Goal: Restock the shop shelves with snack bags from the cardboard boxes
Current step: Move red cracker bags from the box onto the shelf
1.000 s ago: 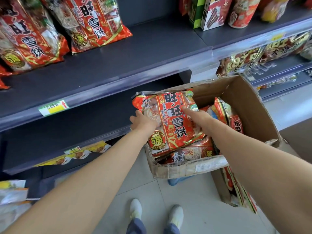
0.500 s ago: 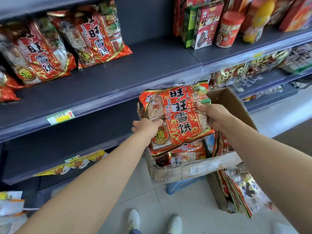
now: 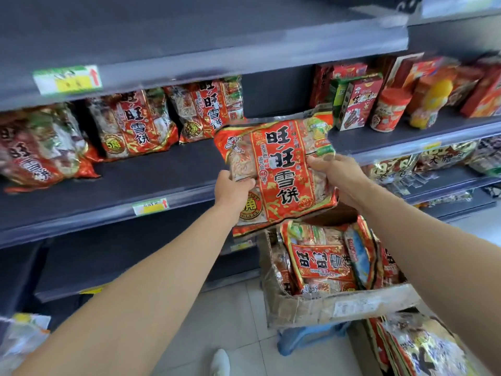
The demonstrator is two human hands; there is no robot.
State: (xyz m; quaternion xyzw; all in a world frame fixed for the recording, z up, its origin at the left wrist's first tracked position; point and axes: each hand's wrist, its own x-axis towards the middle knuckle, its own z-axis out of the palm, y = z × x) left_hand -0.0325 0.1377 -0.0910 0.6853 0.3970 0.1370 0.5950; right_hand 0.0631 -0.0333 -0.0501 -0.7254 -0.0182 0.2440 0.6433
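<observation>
Left grip (image 3: 233,189), right grip (image 3: 337,173) clench snack bag (image 3: 282,169) edges; shelf (image 3: 162,180) room beyond.

Free shelf (image 3: 176,169) room between bags (image 3: 208,112), cartons (image 3: 360,104)

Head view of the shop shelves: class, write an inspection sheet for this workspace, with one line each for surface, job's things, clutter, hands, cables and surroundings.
Surface: dark middle shelf, bare along its front.
Job's things: red snack bag held up above the cardboard box; more bags lie in the box; matching bags lean at the back of the shelf.
Clutter: other packets at lower right, below the box.
Hands: left hand grips the bag's left edge; right hand grips its right edge.
Cables: nothing seen.
Surroundings: cartons and tubs on the shelf to the right; tiled floor; blue stool below the box.
</observation>
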